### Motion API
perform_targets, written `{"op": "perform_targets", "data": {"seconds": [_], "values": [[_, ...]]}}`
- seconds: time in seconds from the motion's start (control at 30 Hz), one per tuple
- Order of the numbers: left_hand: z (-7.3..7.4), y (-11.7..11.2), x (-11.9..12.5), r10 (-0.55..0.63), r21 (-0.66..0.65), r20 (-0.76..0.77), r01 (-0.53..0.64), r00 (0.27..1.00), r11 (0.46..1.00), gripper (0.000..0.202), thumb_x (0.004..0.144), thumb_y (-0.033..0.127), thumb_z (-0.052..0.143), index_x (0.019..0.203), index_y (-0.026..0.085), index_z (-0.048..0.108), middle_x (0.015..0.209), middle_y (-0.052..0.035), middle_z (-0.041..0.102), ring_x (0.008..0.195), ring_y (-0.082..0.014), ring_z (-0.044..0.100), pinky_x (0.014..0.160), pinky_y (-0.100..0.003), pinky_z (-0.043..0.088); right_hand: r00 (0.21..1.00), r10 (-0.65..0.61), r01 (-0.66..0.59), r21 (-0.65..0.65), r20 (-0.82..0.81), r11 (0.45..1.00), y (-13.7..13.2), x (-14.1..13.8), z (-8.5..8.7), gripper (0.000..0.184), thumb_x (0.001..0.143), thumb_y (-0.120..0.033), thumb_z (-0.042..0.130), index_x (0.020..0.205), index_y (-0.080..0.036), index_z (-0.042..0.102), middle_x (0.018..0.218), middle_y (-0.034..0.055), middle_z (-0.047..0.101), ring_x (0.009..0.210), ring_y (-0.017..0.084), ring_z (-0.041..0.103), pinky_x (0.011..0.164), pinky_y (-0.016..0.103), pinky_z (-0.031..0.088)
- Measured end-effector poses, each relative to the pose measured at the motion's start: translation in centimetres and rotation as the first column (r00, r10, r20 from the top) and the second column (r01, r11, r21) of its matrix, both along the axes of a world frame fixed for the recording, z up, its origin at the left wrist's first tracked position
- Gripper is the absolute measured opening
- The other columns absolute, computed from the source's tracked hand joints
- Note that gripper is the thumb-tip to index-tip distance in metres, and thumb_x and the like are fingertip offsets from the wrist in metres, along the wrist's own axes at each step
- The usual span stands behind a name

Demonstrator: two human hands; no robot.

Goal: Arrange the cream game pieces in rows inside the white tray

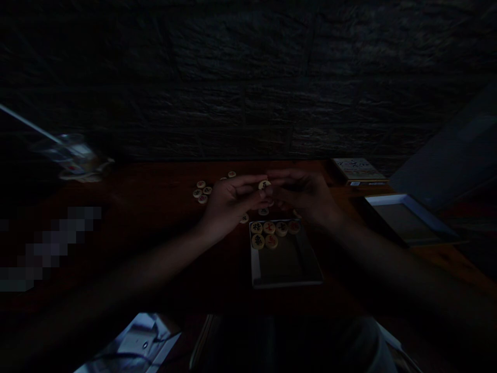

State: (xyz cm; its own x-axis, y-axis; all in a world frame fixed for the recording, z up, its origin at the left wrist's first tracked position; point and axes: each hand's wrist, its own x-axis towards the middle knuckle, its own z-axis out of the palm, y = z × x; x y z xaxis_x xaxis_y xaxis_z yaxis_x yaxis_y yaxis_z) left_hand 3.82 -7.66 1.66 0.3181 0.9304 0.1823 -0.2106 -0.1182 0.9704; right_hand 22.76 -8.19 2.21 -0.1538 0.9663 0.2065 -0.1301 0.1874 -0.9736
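Note:
The scene is dim. My left hand (231,202) and my right hand (303,197) meet above a reddish wooden table (155,186), their fingertips close together. Just behind those fingertips shows a round cream Chinese chess piece (264,185), and I cannot tell if either hand grips it. Several more pieces (202,191) lie loose on the table to the left of my left hand. Directly below my hands, a white-rimmed shallow tray (285,283) holds several pieces (267,233) at its far end.
A white-rimmed box lid (407,220) lies to the right, beside a flat printed box (359,171) at the far edge. A glass (73,155) stands back left against a dark textured wall (248,77). A pixelated patch covers the left of the table.

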Motion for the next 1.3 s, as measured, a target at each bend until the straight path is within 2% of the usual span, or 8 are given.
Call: {"op": "perform_targets", "data": {"seconds": [0.27,0.37,0.6,0.8,1.0,1.17,1.23,1.3], "values": [[-0.57,0.50,-0.15,-0.011,-0.014,0.020,0.012,1.000,1.000,0.034,0.085,0.037,0.083,0.113,0.017,0.078,0.114,-0.0113,0.081,0.094,-0.0229,0.080,0.088,-0.036,0.067,0.998,0.026,-0.031,0.103,0.050,0.994,-0.24,-0.02,0.10,0.039,0.067,-0.039,0.094,0.100,-0.022,0.083,0.090,0.0051,0.081,0.060,0.012,0.066,0.055,0.025,0.054],[-0.54,0.50,-0.13,-0.016,-0.014,-0.002,0.016,1.000,1.000,0.035,0.086,0.040,0.082,0.113,0.017,0.078,0.115,-0.0121,0.080,0.094,-0.0240,0.080,0.088,-0.038,0.067,0.998,0.023,-0.028,0.094,0.052,0.995,-0.27,-0.02,0.15,0.040,0.067,-0.040,0.094,0.101,-0.022,0.083,0.090,0.0051,0.081,0.062,0.014,0.067,0.056,0.026,0.054],[-0.40,0.30,-0.10,-0.010,-0.038,-0.009,0.010,1.000,0.999,0.036,0.085,0.041,0.082,0.113,0.019,0.078,0.106,-0.0110,0.082,0.087,-0.0243,0.081,0.085,-0.039,0.068,0.999,-0.008,0.006,0.047,0.042,0.999,-0.45,-0.11,0.59,0.040,0.064,-0.045,0.094,0.093,-0.020,0.083,0.079,0.0038,0.079,0.050,0.011,0.060,0.049,0.025,0.051],[-0.49,0.34,-0.15,-0.082,-0.064,0.057,0.085,0.995,0.994,0.034,0.087,0.041,0.081,0.112,0.017,0.079,0.103,-0.0112,0.083,0.089,-0.0247,0.081,0.083,-0.036,0.068,0.997,-0.069,0.067,0.031,0.038,0.997,-0.35,-0.40,0.59,0.036,0.064,-0.044,0.095,0.084,-0.018,0.083,0.066,0.0022,0.074,0.049,0.009,0.058,0.046,0.021,0.047],[0.07,0.29,-0.08,-0.094,-0.106,0.125,0.107,0.988,0.989,0.038,0.083,0.035,0.086,0.116,0.019,0.079,0.105,-0.0105,0.082,0.093,-0.0248,0.081,0.087,-0.037,0.066,1.000,-0.027,0.027,0.032,0.006,0.999,-0.18,-0.25,0.59,0.041,0.071,-0.050,0.091,0.093,-0.017,0.080,0.070,0.0020,0.075,0.047,0.011,0.061,0.043,0.021,0.048],[0.20,0.58,-0.20,-0.105,-0.122,0.195,0.130,0.975,0.984,0.028,0.083,0.026,0.085,0.111,0.020,0.080,0.108,-0.0081,0.082,0.092,-0.0204,0.080,0.089,-0.034,0.065,0.992,-0.028,0.011,0.141,0.119,0.990,-0.42,0.04,0.34,0.038,0.081,-0.049,0.085,0.104,-0.019,0.080,0.073,0.0015,0.074,0.053,0.013,0.065,0.047,0.023,0.051],[0.26,0.67,-0.21,-0.103,-0.134,0.200,0.132,0.974,0.982,0.027,0.083,0.023,0.084,0.110,0.019,0.079,0.107,-0.0075,0.081,0.091,-0.0180,0.078,0.087,-0.031,0.064,0.969,-0.086,0.026,0.249,0.232,0.968,-0.47,0.30,0.10,0.036,0.082,-0.043,0.086,0.109,-0.021,0.079,0.075,0.0012,0.074,0.057,0.013,0.064,0.050,0.023,0.050],[0.32,0.73,-0.22,-0.103,-0.145,0.196,0.133,0.975,0.981,0.026,0.082,0.020,0.084,0.108,0.016,0.079,0.106,-0.0079,0.080,0.090,-0.0169,0.077,0.085,-0.030,0.063,0.930,-0.173,0.030,0.402,0.324,0.915,-0.46,0.55,-0.10,0.035,0.082,-0.037,0.086,0.113,-0.021,0.079,0.079,0.0017,0.073,0.061,0.013,0.064,0.053,0.023,0.049]]}}
